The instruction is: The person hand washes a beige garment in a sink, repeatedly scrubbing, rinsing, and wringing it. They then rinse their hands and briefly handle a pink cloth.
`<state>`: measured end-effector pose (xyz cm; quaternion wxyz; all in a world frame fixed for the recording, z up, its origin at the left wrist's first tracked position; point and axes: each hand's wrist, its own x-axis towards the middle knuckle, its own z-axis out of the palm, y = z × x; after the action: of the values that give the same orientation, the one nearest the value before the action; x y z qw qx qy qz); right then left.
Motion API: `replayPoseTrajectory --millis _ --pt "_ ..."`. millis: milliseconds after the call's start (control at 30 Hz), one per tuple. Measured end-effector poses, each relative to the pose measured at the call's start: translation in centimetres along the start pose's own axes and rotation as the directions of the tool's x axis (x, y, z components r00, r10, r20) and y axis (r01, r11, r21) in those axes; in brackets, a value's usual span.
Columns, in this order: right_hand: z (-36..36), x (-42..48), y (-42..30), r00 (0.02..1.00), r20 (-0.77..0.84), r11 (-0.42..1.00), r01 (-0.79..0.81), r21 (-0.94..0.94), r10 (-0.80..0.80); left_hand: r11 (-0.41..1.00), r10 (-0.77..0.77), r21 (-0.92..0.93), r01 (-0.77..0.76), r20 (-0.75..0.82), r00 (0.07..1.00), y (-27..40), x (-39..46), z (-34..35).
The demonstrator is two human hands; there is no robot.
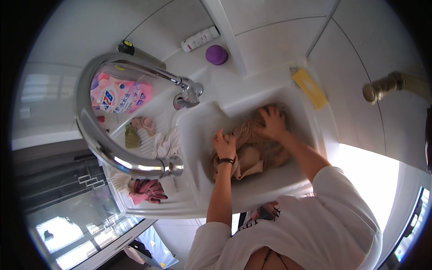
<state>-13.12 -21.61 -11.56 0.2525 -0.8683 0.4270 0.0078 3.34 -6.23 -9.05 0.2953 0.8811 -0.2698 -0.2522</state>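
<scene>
A tan wet garment (248, 157) lies bunched in the basin of a white laundry sink (192, 135), partly in cloudy water. My left hand (224, 143), with a dark band at the wrist, rests on the garment's left part, its fingers bent; whether they grip the cloth is hard to tell. Over the upper right part of the cloth, my right hand (272, 122) is spread with its fingers apart, slightly blurred. The fabric beneath both palms is hidden.
A chrome gooseneck faucet (98, 141) arches over the ribbed left side, where pink-and-black gloves (148, 191) and a white cloth (167, 143) lie. A pink detergent pouch (123, 92), white bottle (199, 39), purple ball-like object (216, 55) and yellow packet (309, 88) sit around the rim.
</scene>
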Motion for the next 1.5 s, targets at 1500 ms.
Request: replayPoseTrajectory --millis 1500 --pt "-1.3 -0.3 -2.3 0.985 -0.137 0.899 -0.034 0.436 0.104 0.906 -0.162 -0.369 0.21 0.158 0.974 1.5 -1.6 -1.1"
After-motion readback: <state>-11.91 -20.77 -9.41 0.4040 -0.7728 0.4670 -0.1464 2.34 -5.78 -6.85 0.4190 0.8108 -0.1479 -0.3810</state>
